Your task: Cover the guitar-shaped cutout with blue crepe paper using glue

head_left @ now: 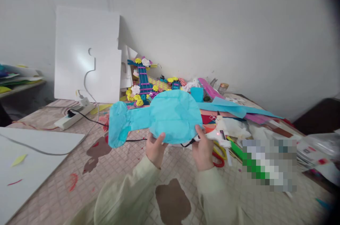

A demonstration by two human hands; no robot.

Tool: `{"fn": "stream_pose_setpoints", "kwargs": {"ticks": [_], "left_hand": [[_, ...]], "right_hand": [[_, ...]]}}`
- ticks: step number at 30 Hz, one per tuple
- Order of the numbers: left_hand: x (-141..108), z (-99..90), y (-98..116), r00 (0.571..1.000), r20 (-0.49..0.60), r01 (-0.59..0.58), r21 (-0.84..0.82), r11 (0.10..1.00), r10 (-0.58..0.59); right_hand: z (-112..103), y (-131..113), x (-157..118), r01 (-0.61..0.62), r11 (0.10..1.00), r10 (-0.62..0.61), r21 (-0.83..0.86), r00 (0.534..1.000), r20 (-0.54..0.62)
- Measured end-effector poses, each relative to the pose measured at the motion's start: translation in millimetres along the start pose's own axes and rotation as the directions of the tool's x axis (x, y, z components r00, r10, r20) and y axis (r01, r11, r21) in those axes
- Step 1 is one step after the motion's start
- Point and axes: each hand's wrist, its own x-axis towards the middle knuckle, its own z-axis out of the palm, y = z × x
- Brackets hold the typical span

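A light-blue paper-covered shape point(175, 117), with a wide rounded body at the right and a narrower neck and flared end at the left, is held up above the table. My left hand point(156, 148) grips its lower edge, thumb on the front face. My right hand point(203, 150) pinches the lower right edge, thumb also in front. The fingers behind the shape are hidden. Just right of my right hand lies a white glue gun point(219, 134) with a small red light.
A power strip point(75, 116) with cables and a white board point(37, 161) are at the left. Decorated paper guitar-like pieces point(143, 78) stand by the wall. Red-and-yellow scissors point(219, 159), blue crepe paper point(233, 108) and plastic bags lie right. A large white panel point(87, 55) leans behind.
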Motion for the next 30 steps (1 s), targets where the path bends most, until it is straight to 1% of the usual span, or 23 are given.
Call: {"fn": "stream_pose_setpoints", "kwargs": {"ticks": [3, 6, 15, 19, 22, 27, 30], "left_hand": [[11.7, -9.7, 11.5, 0.998, -0.052, -0.026, 0.031, 0.999, 0.028], [17.4, -13.5, 19.3, 0.996, -0.077, -0.039, 0.070, 0.997, 0.044], [3.8, -10.8, 25.3, 0.990, -0.043, -0.129, 0.152, 0.980, 0.137], [3.2, -10.9, 26.8, 0.980, -0.058, -0.176, 0.184, 0.967, 0.189], [3.1, -10.7, 27.9, 0.977, -0.072, -0.183, 0.190, 0.965, 0.199], [1.3, -7.0, 31.5, 0.981, -0.059, -0.174, 0.170, 0.970, 0.186], [0.9, -5.3, 33.0, 0.981, -0.066, -0.171, 0.162, 0.972, 0.184]], "right_hand": [[-6.2, -3.9, 0.1, 0.000, 1.000, 0.000, -0.002, 1.000, -0.013], [-8.7, -5.7, -0.7, -0.014, 1.000, 0.015, -0.020, 1.000, 0.024], [-15.9, -5.3, 2.2, -0.142, 0.989, 0.145, -0.036, 0.985, 0.092], [-13.8, -5.4, 0.2, -0.143, 0.989, 0.146, -0.035, 0.982, 0.118], [-13.0, -5.9, -1.2, -0.142, 0.990, 0.144, -0.020, 0.981, 0.133], [-12.3, -7.9, -3.3, -0.211, 0.977, 0.210, -0.007, 0.969, 0.126], [-9.5, -9.2, -6.2, -0.223, 0.975, 0.221, -0.003, 0.967, 0.124]]}}
